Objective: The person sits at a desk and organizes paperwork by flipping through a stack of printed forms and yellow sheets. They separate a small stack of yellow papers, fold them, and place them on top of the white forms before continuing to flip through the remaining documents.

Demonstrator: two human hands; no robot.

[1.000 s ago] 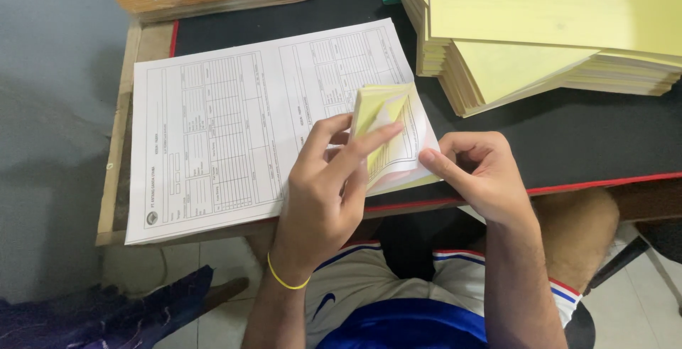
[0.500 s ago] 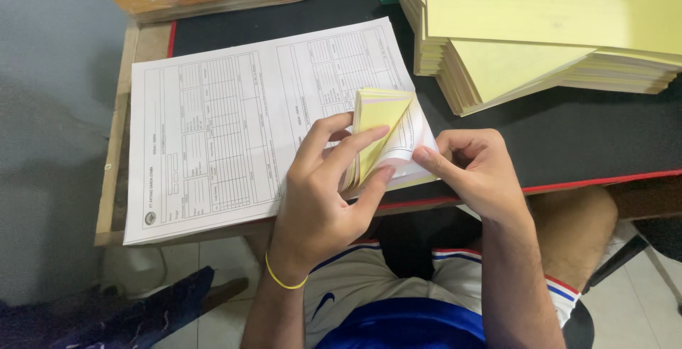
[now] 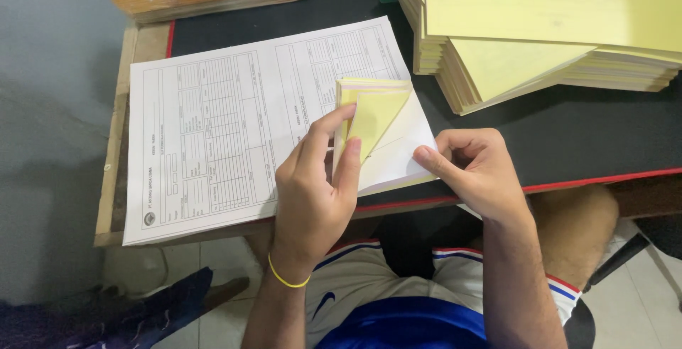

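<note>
Yellow folded-back leaves (image 3: 373,111) of one form pad (image 3: 213,132) at the desk's (image 3: 582,136) front edge are pinched by the left hand (image 3: 312,192), one corner by the right hand's (image 3: 476,171) fingers.

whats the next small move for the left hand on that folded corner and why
Probably press the folded sheets flat under the left hand so the right hand can lift another corner: several corners are bent back in a fan, and the right fingertips rest at the stack's near edge.
</note>
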